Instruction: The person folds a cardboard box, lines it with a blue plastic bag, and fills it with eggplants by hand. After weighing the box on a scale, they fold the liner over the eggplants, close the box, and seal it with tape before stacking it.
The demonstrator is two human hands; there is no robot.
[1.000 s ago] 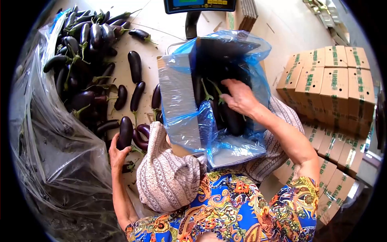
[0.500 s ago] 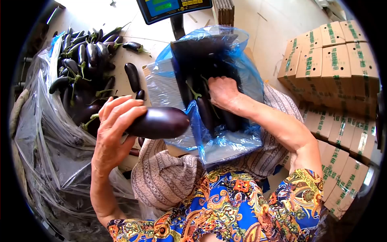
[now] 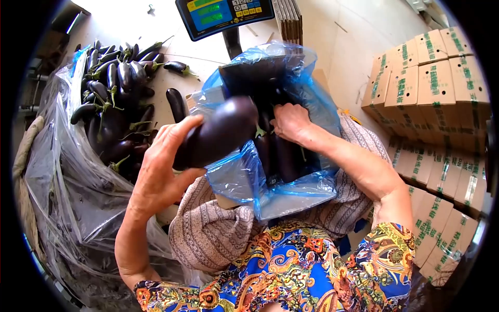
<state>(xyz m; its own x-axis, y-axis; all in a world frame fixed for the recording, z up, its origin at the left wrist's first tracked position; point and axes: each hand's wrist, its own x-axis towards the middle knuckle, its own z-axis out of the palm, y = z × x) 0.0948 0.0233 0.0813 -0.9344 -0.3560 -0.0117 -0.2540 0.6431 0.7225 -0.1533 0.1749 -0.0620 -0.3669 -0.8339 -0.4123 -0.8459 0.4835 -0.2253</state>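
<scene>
My left hand (image 3: 163, 166) is wrapped round a large, glossy dark purple eggplant (image 3: 221, 130), held up at the left side of a box lined with a blue plastic bag (image 3: 283, 203). Inside the box, several eggplants (image 3: 286, 158) lie lengthwise, one showing its green cap. My right hand (image 3: 292, 123) is down in the box with its fingers curled closed over the eggplants there. Its fingertips are hidden, so what they grip cannot be made out.
A heap of eggplants (image 3: 122, 83) lies on clear plastic sheeting (image 3: 67, 182) at the left. Behind the box stands a scale display (image 3: 223, 15), with flat cardboard (image 3: 288, 23) beside it. Stacked cartons (image 3: 426, 88) fill the right side.
The eggplant in my left hand has moved up and right, over the box's left edge, and its end tilts upward. My right hand has shifted slightly within the box, staying closed.
</scene>
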